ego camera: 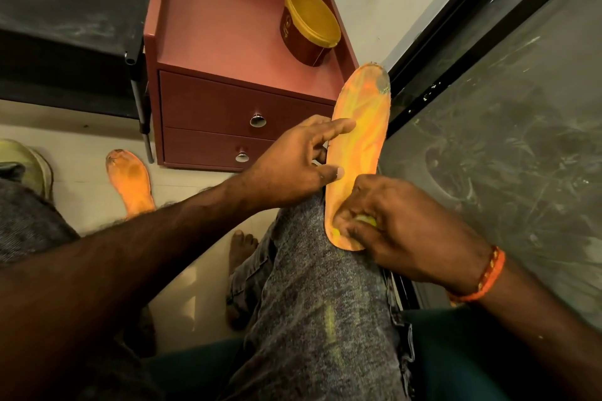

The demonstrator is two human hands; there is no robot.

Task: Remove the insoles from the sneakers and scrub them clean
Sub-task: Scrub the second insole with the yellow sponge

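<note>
A red-brown cabinet (228, 107) with two drawers stands on the pale floor (81, 127), a lidded tub (309, 26) near its right rim. A dark, scratched window (505, 140) closes the right side. On the person's knee (312, 254) lies an orange insole (358, 140), its toe just beside the window frame. The left hand (293, 163) steadies the insole's left edge, fingers straight. The right hand's (400, 231) grip curls round something small and yellow-green, pressed on the heel. A second insole (130, 179) lies on open floor.
</note>
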